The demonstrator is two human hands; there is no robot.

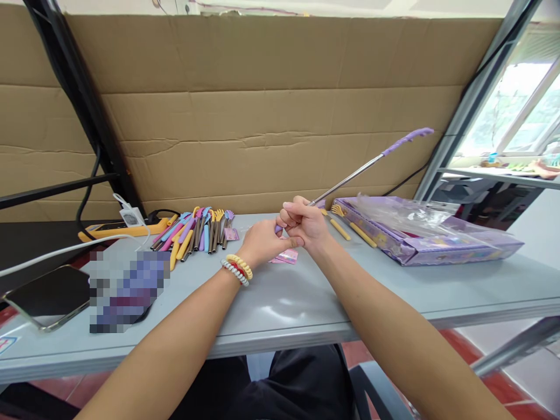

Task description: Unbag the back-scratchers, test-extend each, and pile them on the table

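Telescopic back scratcher (pixel 371 163) could bend or slip if L hand (pixel 263 240) and R hand (pixel 308 225) twist or pull off-axis, its thin shaft (pixel 345 179) prob the weak pt; its far end might knock the cardboard panel (pixel 262 116) beyond them if swung fwd. It's btwn both hands: L pinching what looks like its purple grip (pixel 278 228), R curled round it, hands touching; shaft slants up & away to their R, pink card (pixel 287 256) just below them

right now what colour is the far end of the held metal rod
The far end of the metal rod is purple, best seen in the head view.
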